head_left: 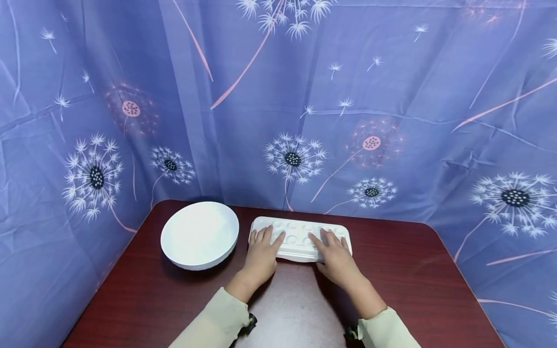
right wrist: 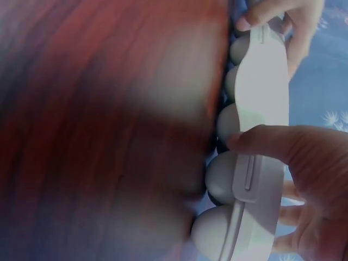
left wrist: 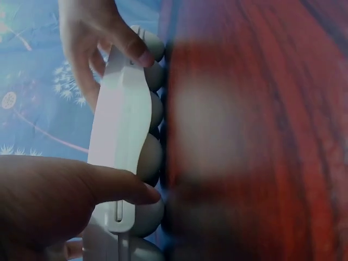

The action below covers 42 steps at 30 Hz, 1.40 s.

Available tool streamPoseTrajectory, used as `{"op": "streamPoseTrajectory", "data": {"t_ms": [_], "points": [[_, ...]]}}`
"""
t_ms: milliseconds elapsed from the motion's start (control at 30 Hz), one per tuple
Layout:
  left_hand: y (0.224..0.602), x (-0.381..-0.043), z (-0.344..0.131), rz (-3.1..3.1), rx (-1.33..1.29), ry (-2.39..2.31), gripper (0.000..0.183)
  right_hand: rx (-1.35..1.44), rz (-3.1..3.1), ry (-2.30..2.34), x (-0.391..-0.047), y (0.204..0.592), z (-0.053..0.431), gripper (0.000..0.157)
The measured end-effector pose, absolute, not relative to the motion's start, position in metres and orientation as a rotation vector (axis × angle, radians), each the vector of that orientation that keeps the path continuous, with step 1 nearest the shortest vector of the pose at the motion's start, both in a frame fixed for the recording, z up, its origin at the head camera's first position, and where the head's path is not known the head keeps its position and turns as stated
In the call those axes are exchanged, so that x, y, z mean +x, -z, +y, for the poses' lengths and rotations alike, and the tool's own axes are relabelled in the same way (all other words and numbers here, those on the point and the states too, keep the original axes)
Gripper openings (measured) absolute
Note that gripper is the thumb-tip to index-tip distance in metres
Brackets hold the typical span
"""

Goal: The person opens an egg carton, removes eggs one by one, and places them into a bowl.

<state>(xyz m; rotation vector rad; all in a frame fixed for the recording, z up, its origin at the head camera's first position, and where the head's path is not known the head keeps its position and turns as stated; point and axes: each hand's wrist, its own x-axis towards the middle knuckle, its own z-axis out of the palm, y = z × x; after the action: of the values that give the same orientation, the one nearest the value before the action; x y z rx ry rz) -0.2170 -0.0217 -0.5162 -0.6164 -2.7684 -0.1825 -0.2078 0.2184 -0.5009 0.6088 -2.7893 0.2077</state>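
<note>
A white plastic egg box (head_left: 297,249) lies lengthwise near the back of the table, with round bumps on top. Rounded egg cups (right wrist: 222,176) show beneath its pale front wall (left wrist: 122,117). My left hand (head_left: 261,258) grips the left end, fingers spread over the top; its thumb (left wrist: 128,185) presses the front by a small clip. On the right end my right hand (head_left: 339,263) has the same hold, with its thumb (right wrist: 266,142) on the front edge above the cups. Whatever the box contains is hidden.
A wide white bowl (head_left: 200,236) stands on the table just left of the box. The dark red wooden table (head_left: 417,280) has rounded back corners. Behind it and along the sides hangs a blue curtain (head_left: 243,145) with dandelion prints.
</note>
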Motion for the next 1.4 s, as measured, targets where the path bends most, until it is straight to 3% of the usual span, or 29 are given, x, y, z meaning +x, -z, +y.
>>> {"op": "streamPoseTrajectory", "data": {"t_ms": [167, 333, 533, 833, 1400], "points": [[0.516, -0.217, -0.013, -2.751, -0.565, 0.095, 0.083, 0.605, -2.761, -0.124, -0.210, 0.502, 0.215, 0.088], [0.515, -0.217, -0.002, -2.777, -0.495, 0.004, 0.069, 0.583, -2.759, -0.073, -0.211, 0.503, 0.211, 0.089], [0.513, -0.217, 0.007, -2.761, -0.451, -0.147, 0.064, 0.547, -2.724, 0.074, -0.211, 0.506, 0.201, 0.082], [0.516, -0.222, 0.019, -2.744, -0.348, -0.263, 0.047, 0.437, -2.599, 0.447, -0.210, 0.510, 0.182, 0.044], [0.514, -0.222, 0.032, -2.718, -0.232, -0.460, 0.046, 0.377, -2.528, 0.551, -0.209, 0.513, 0.173, 0.047]]}}
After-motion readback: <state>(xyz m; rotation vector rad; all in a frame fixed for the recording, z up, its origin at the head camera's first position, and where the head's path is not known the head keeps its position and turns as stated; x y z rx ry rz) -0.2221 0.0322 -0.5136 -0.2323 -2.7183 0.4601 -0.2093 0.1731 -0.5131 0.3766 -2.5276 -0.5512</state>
